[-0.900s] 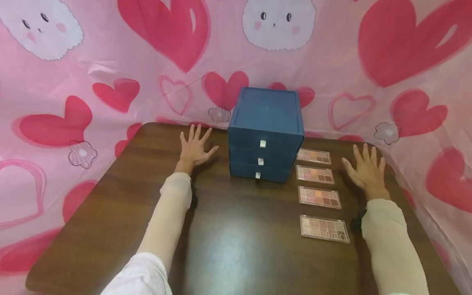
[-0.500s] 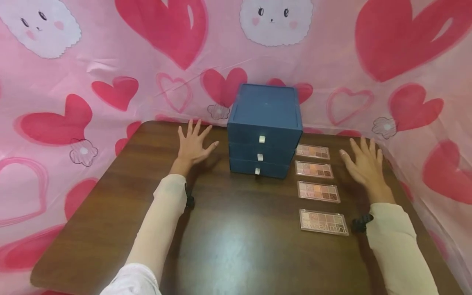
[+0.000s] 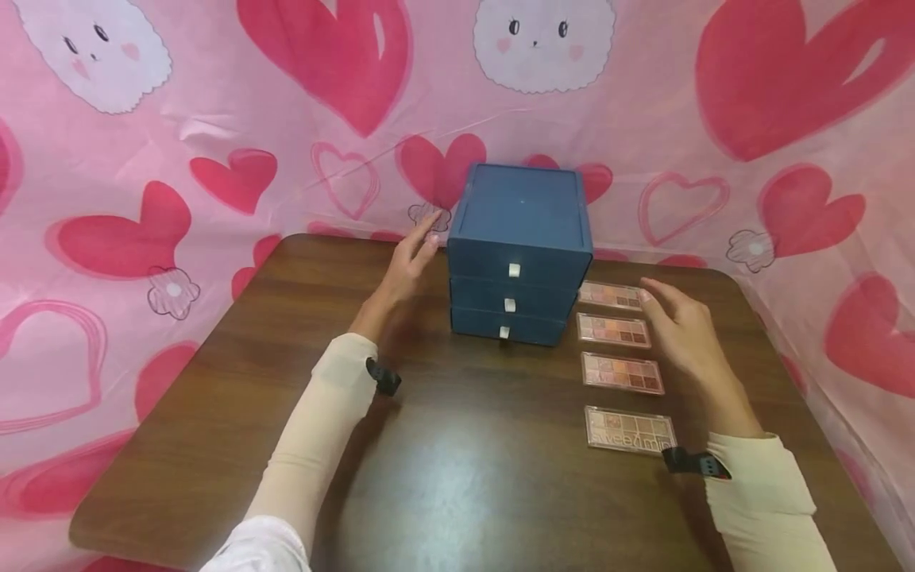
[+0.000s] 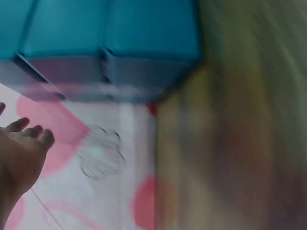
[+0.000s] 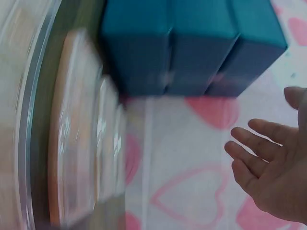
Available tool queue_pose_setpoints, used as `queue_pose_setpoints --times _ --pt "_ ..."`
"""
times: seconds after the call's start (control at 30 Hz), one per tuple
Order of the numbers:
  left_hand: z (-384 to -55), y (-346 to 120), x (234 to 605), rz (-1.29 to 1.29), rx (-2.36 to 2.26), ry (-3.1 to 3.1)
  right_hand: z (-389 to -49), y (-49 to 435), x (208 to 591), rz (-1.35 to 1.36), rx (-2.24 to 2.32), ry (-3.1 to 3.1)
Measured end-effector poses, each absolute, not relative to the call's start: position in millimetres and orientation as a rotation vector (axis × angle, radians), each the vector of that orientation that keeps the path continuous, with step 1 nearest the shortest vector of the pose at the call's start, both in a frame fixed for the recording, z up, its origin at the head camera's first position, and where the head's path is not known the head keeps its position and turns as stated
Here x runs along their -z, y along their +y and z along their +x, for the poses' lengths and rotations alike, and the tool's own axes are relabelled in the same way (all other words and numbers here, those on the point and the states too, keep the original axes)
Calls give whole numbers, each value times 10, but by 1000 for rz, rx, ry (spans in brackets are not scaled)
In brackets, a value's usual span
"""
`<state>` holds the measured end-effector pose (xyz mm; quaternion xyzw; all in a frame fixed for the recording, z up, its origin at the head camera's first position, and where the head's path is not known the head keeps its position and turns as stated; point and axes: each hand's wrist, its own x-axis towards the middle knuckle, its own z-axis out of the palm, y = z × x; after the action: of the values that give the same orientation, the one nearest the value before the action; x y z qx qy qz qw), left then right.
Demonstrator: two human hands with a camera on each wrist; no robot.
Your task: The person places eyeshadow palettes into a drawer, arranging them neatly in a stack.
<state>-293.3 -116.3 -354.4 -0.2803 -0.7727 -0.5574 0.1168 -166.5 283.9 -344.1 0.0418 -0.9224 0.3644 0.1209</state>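
A blue three-drawer box (image 3: 525, 208) with small white pull tabs stands at the back of the table. My left hand (image 3: 402, 274) is raised just left of it, fingers extended toward its side and holding nothing. On the other side, my right hand (image 3: 685, 330) hovers beside the makeup palettes, its fingers loosely bent and nothing in them. Several clear-lidded palettes lie in a column right of the box; the nearest palette (image 3: 629, 430) has white lettering. In the right wrist view, the right hand (image 5: 273, 158) shows its palm with fingers spread.
The brown wooden table (image 3: 457, 477) has rounded corners. Behind and beside it hangs a pink cloth (image 3: 400, 71) printed with red hearts and white fluffy faces. A dark wrist strap (image 3: 384, 376) sits on the left wrist, another strap (image 3: 695, 462) on the right.
Both hands have lifted from lying flat with spread fingers and turned inward. The left has moved right, closer to the box; the right has moved left toward the palettes.
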Motion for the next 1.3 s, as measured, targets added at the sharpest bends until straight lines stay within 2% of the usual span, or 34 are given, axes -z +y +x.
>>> queue_pose_setpoints --times 0.27,0.57,0.7,1.3 --pt "-3053 -874 3225 -850 2156 -2060 -1528 2393 3421 347 -1420 -2602" --pt "-3191 -906 3190 -874 2188 -2153 -1708 1793 3441 539 -1845 -2518" --pt "-3213 -892 3240 -935 2184 -2104 -1813 1606 3436 502 -1958 -2476" --pt "-3213 -820 3303 -846 2167 -2046 -2092 1320 3341 202 -2496 -2259"
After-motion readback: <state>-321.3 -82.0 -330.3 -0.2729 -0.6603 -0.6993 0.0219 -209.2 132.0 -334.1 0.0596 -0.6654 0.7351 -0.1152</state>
